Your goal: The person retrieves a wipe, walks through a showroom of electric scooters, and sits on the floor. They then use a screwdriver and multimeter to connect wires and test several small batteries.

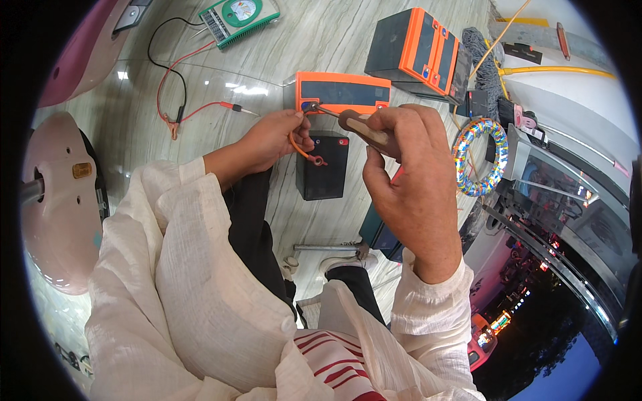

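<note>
My right hand is closed around the handle of a screwdriver. Its metal shaft reaches left to a terminal at the near-left corner of an orange and dark grey battery. My left hand pinches a short orange wire beside that terminal. One wire end, with a ring lug, hangs loose over a smaller black battery. The other end runs up to the terminal; fingers partly hide it, so I cannot tell whether it is fastened.
A green meter lies at the far left, its red lead and black lead trailing. More orange-topped batteries stand far right, near a grey mop and a multicoloured wrapped ring. A hammer lies near my shoe. Pink vehicle parts are left.
</note>
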